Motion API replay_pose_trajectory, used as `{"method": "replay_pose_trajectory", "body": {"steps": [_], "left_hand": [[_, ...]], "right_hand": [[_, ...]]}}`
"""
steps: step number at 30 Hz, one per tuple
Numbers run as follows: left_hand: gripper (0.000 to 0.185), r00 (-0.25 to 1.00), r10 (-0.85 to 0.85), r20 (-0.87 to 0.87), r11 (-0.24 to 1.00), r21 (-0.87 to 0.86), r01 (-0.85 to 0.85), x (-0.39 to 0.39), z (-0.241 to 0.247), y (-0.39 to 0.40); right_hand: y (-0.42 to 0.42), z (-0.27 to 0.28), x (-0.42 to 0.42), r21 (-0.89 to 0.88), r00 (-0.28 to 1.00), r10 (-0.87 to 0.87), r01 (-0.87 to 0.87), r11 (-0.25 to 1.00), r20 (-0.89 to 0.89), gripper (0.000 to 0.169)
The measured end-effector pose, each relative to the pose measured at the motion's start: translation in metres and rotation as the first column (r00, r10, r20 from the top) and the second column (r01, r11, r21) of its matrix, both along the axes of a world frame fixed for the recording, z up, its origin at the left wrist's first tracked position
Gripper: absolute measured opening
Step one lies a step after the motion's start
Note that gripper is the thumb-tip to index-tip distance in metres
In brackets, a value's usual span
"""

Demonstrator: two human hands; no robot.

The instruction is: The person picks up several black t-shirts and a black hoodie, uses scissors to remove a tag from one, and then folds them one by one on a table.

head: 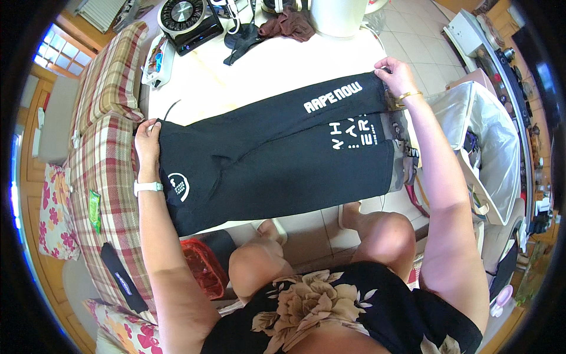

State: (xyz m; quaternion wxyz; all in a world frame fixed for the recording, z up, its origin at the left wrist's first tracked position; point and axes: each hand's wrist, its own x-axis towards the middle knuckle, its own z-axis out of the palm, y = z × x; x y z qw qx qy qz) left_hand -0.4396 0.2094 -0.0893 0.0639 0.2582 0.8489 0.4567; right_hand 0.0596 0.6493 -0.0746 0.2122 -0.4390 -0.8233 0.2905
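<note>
Black trousers (pixel 265 155) with white lettering lie stretched sideways over the white table (pixel 274 62), their near edge overhanging its front. A crease runs between the two legs, and grey camouflage cloth shows at the leg ends on the right. My left hand (pixel 148 141) pinches the far left corner of the trousers between thumb and fingers. At the far right corner, my right hand (pixel 395 79) grips the end of the upper leg by its edge. A pale band circles my left wrist and a gold bangle my right.
At the table's back stand a black appliance (pixel 190 26), a white tray (pixel 166 75) of small items, a brown cloth (pixel 287 26) and a white container (pixel 336 17). A plaid sofa (pixel 104 163) borders the left; a plastic-lined bin (pixel 495 132) stands right. A red basket (pixel 203 267) sits below.
</note>
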Motion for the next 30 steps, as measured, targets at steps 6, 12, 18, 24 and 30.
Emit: {"method": "replay_pose_trajectory", "body": {"steps": [6, 12, 18, 24, 30], "left_hand": [[0.059, 0.970, 0.157, 0.185, 0.987, 0.015, -0.162, 0.015, 0.004, -0.027], [0.071, 0.899, -0.200, -0.389, 0.978, -0.135, 0.160, 0.150, 0.076, -0.029], [0.058, 0.766, -0.529, -0.364, 0.816, -0.466, 0.343, 0.195, 0.062, -0.017], [0.023, 0.782, -0.426, -0.455, 0.898, -0.313, 0.308, 0.178, 0.052, -0.030], [0.022, 0.738, -0.440, -0.512, 0.897, -0.285, 0.337, 0.186, 0.056, -0.040]], "right_hand": [[-0.033, 0.023, 0.025, -0.260, 0.999, 0.033, -0.035, 0.965, -0.015, 0.044], [-0.102, 0.041, 0.043, 0.401, 0.877, 0.364, -0.470, 0.786, 0.315, 0.051], [-0.076, 0.007, 0.031, 0.543, 0.894, 0.350, -0.449, 0.710, 0.282, 0.030], [-0.126, 0.077, 0.040, 0.645, 0.929, 0.235, -0.368, 0.670, 0.286, 0.032], [-0.147, 0.060, 0.058, 0.314, 0.846, 0.355, -0.489, 0.814, 0.399, 0.037]]}}
